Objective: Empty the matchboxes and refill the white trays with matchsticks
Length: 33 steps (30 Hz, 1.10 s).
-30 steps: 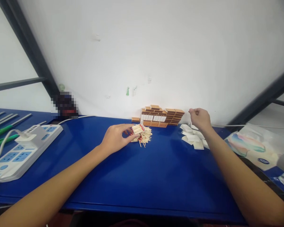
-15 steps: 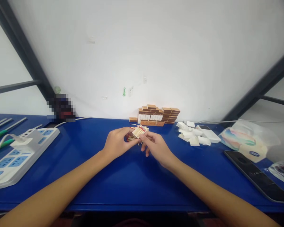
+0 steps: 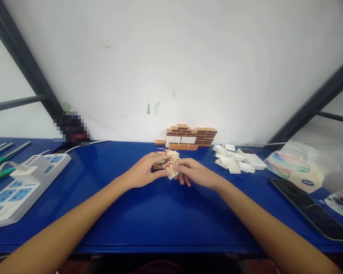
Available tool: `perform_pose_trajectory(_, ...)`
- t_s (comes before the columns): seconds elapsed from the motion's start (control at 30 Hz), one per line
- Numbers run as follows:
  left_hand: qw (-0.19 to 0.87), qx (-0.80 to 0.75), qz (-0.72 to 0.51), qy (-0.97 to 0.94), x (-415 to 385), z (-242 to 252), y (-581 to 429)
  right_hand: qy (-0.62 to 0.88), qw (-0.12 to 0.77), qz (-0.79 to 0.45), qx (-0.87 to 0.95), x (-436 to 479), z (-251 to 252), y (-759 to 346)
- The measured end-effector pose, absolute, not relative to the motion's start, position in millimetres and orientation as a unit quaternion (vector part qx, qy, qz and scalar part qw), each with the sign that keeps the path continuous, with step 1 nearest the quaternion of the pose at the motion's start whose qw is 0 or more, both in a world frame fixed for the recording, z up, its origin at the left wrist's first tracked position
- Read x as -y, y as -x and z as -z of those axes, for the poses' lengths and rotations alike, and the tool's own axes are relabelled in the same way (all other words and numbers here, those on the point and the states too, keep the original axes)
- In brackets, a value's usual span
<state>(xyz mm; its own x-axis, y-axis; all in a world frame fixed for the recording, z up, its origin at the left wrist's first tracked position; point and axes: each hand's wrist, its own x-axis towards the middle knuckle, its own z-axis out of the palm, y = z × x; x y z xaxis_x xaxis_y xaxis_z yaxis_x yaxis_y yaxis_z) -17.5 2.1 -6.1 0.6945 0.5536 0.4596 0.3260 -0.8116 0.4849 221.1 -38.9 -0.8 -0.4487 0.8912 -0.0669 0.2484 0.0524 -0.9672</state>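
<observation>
One small white card tray of red-tipped wooden matches (image 3: 170,170) is held over the glossy blue bench (image 3: 165,217), central and toward the back edge. It is pinched at both ends, with left hand (image 3: 144,174) fingers (image 3: 159,174) and right hand (image 3: 197,174) fingers (image 3: 180,165) closed on it. Just behind lies one loose heap of pale matchsticks (image 3: 169,156); brown rectangular matchboxes (image 3: 190,136) stack brick-like at the back edge.

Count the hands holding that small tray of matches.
2. The left hand grips the tray of matches from its left; the right hand pinches its right end. No other hands show.
</observation>
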Motion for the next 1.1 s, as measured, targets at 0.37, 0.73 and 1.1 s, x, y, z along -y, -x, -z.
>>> perform_pose_trajectory(0.37, 0.207, -0.277, -0.307, -0.887, -10.6, 2.4, 13.7, 0.426, 0.295, -0.534, 0.668, 29.3, -2.1, -229.2)
perform_pose_trajectory(0.73, 0.223, -0.332, -0.405, -0.822, -59.9, -7.7, -8.5, 0.478, 0.428, -0.515, 0.568, -20.0, -7.0, -228.0)
perform_pose_trajectory(1.1, 0.243, -0.315, -0.371, -0.839, -77.9, 9.7, -1.7, 0.509, 0.453, -0.403, 0.611, -32.8, 13.4, -222.7)
